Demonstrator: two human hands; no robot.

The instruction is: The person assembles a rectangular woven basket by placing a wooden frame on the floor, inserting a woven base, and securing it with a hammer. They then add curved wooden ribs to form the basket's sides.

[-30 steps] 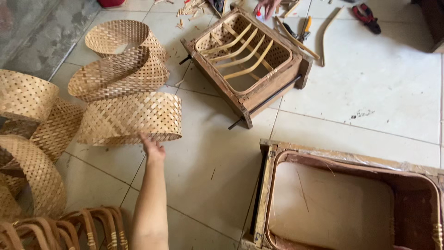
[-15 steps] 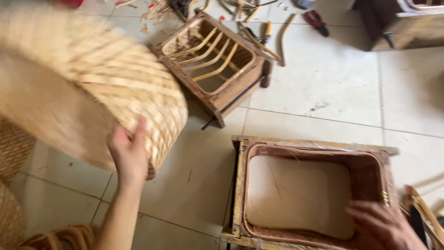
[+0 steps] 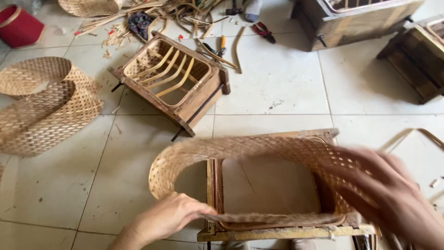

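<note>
A woven rattan band [image 3: 240, 149], bent into a loop, lies over a rectangular wooden mould frame [image 3: 273, 234] on the tiled floor. My left hand [image 3: 169, 216] grips the near left part of the band beside the frame's corner. My right hand [image 3: 386, 194], blurred by motion, presses on the band's right end over the frame. The board inside the frame [image 3: 268, 185] shows through the loop.
A second wooden frame with curved rattan ribs [image 3: 173, 76] sits beyond. Other woven bands [image 3: 46, 109] lie at left. Rattan scraps, pliers [image 3: 263, 31] and a red container [image 3: 18, 25] are at the back; dark wooden boxes [image 3: 416, 55] stand at right.
I lifted one woven band from the pile at left, carried it right, and now it lies over the wooden frame with both hands on it. The view has shifted right.
</note>
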